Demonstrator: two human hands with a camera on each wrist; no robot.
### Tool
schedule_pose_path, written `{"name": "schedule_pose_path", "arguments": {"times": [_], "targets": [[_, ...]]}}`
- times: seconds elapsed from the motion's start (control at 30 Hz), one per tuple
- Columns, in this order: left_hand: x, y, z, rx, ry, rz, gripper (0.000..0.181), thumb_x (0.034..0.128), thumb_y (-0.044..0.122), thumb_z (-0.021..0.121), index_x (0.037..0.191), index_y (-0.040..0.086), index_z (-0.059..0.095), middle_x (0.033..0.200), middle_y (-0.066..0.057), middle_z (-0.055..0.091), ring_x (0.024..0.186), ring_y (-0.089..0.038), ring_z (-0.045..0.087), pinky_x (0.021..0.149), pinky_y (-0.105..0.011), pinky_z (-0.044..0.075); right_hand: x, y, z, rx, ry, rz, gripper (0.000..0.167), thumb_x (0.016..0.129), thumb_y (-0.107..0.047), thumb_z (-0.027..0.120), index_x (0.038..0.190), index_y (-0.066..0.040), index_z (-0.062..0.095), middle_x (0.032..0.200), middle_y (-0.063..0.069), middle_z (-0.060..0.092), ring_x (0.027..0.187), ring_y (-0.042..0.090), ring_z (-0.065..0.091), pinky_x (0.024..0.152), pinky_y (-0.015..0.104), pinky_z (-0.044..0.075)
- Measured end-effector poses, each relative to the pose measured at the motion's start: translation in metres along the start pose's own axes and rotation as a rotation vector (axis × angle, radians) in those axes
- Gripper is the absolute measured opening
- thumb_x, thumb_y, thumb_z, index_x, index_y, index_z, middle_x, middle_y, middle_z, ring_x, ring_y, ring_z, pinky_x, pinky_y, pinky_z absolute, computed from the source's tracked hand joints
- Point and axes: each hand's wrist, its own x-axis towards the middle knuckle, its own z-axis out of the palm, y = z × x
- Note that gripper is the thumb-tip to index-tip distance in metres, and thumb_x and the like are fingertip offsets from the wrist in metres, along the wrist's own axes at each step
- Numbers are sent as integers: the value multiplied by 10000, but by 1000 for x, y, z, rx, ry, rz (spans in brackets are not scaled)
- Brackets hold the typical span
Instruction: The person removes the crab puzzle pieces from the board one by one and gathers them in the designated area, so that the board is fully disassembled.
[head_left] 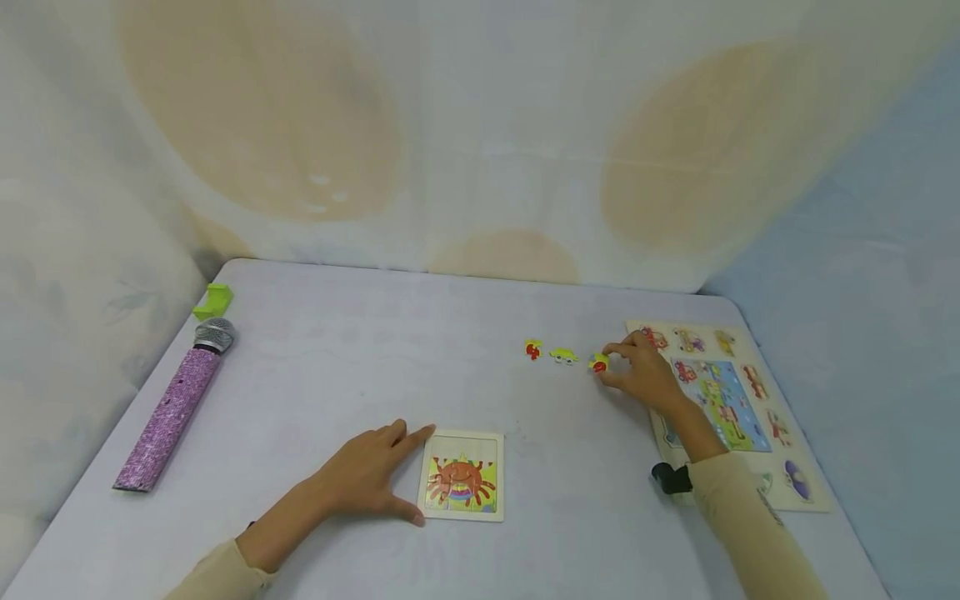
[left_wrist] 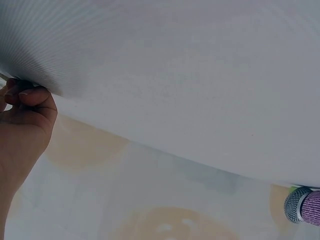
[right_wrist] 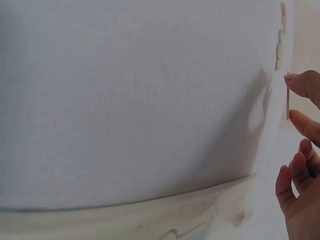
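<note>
A small square crab puzzle (head_left: 461, 477) in a pale wooden frame lies at the front middle of the table. My left hand (head_left: 367, 473) rests at its left side, index finger and thumb spread along the frame's edge. Farther back, my right hand (head_left: 643, 372) pinches a yellow and red puzzle piece (head_left: 598, 363) between thumb and index finger. In the right wrist view that puzzle piece (right_wrist: 288, 97) is seen edge-on, held just off the table. To its left lie a yellow and red puzzle piece (head_left: 533, 349) and a yellow-green puzzle piece (head_left: 564, 357).
A large wooden puzzle board (head_left: 798, 446) with several pictures lies at the right, under my right forearm. At the left are a purple glittery microphone (head_left: 172, 417) and a bright green block (head_left: 213, 301). Fabric walls with tan circles stand behind the table.
</note>
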Motion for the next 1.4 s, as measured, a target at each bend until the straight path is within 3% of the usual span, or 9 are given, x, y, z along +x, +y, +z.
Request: {"name": "schedule_pose_path", "arguments": {"times": [0.3,0.47,0.67,0.87,1.4], "targets": [[0,0,0,-2,-5,-4,1146,606,884,637,1500,194,441,984,82,384,712,-65,364,630,-198,326,10,5,2,-1,-24,-16,416,804,-202,810,1158,-9,708,1014,150,459,908,278,446,767,383,389],[0,0,0,-4,-15,-8,1145,605,876,649,1504,200,435,982,81,379,717,-66,366,634,-201,326,11,6,4,-12,-58,11,473,822,-216,797,1234,-17,681,1029,150,449,901,265,436,741,357,377],[-2,-1,1,2,-16,-10,1150,605,878,645,1505,193,435,987,75,382,718,-72,363,631,-205,323,5,-3,11,68,-35,-5,538,827,-250,802,1297,-37,650,1039,138,448,907,255,430,743,351,361],[-2,-3,2,11,-6,4,1149,608,878,641,1503,186,439,975,76,370,711,-69,355,623,-203,314,-8,-34,26,131,-26,-114,505,794,-248,840,1232,-43,698,997,148,473,879,262,455,731,324,369],[-1,-2,2,9,27,23,1139,616,884,629,1491,176,456,953,76,370,690,-66,351,602,-202,311,-46,-138,73,269,-229,-376,464,743,-304,879,1172,-183,751,946,74,458,905,160,421,755,273,394]]}}
